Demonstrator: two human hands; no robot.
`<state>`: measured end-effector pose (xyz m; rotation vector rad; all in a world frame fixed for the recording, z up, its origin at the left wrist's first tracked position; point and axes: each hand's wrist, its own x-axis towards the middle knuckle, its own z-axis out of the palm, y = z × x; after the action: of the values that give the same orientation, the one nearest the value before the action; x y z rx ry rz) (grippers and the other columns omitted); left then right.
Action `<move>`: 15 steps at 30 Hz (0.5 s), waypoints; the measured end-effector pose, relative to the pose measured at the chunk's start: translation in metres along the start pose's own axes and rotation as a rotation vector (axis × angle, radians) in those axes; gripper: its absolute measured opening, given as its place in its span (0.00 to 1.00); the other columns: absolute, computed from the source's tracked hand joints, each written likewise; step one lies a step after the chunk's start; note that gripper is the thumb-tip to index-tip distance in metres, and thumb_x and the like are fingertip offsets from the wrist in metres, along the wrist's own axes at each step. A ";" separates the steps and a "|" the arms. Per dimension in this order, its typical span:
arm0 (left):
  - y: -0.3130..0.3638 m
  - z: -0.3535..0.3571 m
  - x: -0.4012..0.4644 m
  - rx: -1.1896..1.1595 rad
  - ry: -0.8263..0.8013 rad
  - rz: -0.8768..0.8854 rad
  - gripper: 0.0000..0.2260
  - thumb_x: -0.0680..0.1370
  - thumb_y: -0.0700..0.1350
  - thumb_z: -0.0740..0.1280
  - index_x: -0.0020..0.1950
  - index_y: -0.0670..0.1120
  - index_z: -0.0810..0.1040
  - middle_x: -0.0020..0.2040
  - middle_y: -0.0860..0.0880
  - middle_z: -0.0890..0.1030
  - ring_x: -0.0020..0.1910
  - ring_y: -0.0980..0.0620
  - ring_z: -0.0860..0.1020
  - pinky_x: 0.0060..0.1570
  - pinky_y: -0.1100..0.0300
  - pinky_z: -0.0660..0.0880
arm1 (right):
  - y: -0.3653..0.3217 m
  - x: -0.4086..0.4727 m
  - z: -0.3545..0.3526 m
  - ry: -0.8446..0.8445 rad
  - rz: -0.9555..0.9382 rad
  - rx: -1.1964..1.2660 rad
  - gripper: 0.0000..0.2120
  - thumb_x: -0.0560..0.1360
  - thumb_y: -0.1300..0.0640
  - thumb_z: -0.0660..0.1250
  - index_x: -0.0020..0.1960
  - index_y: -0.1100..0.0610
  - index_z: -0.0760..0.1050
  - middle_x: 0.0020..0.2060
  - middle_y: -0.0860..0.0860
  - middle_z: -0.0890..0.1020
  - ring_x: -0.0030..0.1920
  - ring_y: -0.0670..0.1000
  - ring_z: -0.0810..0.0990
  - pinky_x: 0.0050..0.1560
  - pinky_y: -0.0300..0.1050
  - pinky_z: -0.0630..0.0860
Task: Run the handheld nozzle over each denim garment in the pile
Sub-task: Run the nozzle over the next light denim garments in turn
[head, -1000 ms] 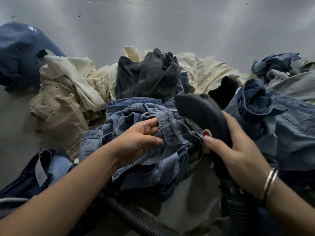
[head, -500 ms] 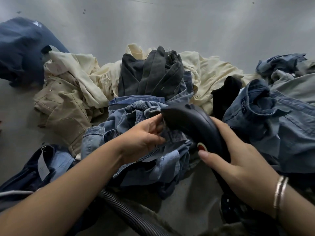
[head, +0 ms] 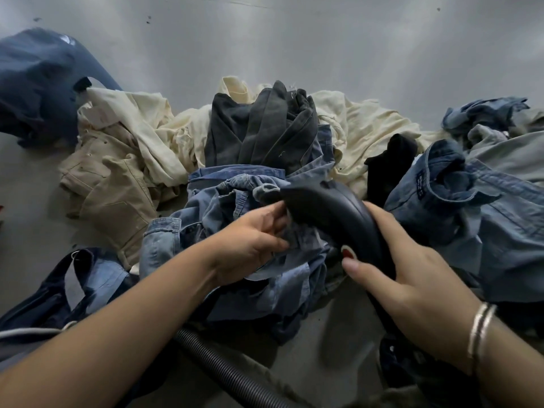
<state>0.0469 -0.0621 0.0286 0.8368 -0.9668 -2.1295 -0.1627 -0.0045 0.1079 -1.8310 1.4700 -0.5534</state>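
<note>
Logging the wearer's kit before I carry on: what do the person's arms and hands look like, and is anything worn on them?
Both forearms are bare, with no sleeves and no gloves in view. The right hand has a thin silver-coloured bangle at the wrist, seemingly two narrow bands together. The left hand shows no ring or band. The right thumbnail is short and unpainted.

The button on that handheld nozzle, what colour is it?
Red, on the dark nozzle; the button shows in the head view beside the right hand's thumb.

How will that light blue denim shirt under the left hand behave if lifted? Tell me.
Likely floppy: the light blue denim shirt lies crumpled in soft folds. It would probably drape and trail, since the left hand holds only a bunched part beside the nozzle.
</note>
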 end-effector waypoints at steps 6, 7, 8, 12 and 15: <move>0.007 -0.006 0.006 -0.050 0.034 0.057 0.29 0.72 0.20 0.52 0.70 0.38 0.67 0.63 0.41 0.77 0.57 0.50 0.79 0.57 0.59 0.77 | 0.002 -0.001 -0.022 0.021 -0.006 0.088 0.23 0.70 0.39 0.64 0.60 0.23 0.60 0.48 0.30 0.79 0.41 0.39 0.82 0.35 0.38 0.79; 0.010 -0.009 0.006 -0.047 0.038 0.065 0.28 0.73 0.20 0.52 0.70 0.39 0.68 0.62 0.41 0.78 0.57 0.51 0.79 0.57 0.59 0.77 | 0.000 -0.005 -0.022 -0.018 -0.014 0.078 0.25 0.68 0.40 0.64 0.59 0.22 0.59 0.48 0.30 0.79 0.41 0.39 0.82 0.36 0.38 0.79; 0.012 -0.009 0.006 -0.041 0.037 0.074 0.26 0.73 0.21 0.53 0.68 0.39 0.69 0.61 0.43 0.79 0.56 0.51 0.79 0.56 0.59 0.78 | -0.001 -0.008 -0.019 -0.062 -0.020 0.048 0.26 0.67 0.40 0.64 0.58 0.20 0.57 0.48 0.28 0.78 0.42 0.38 0.81 0.38 0.35 0.78; 0.011 -0.009 0.004 -0.048 0.042 0.063 0.21 0.73 0.25 0.59 0.64 0.39 0.71 0.57 0.45 0.81 0.55 0.51 0.80 0.50 0.61 0.78 | -0.004 -0.009 -0.002 -0.162 0.015 -0.027 0.21 0.73 0.38 0.60 0.55 0.19 0.51 0.48 0.19 0.70 0.49 0.28 0.74 0.47 0.24 0.69; 0.005 -0.006 0.004 0.025 0.068 0.052 0.26 0.71 0.22 0.56 0.66 0.39 0.70 0.58 0.45 0.79 0.58 0.52 0.78 0.57 0.59 0.76 | -0.004 0.000 -0.001 -0.089 0.026 0.020 0.20 0.72 0.38 0.60 0.60 0.24 0.56 0.47 0.29 0.78 0.46 0.34 0.78 0.45 0.29 0.73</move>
<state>0.0508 -0.0701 0.0283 0.8812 -0.9713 -2.0362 -0.1610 -0.0045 0.1113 -1.7950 1.4223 -0.4667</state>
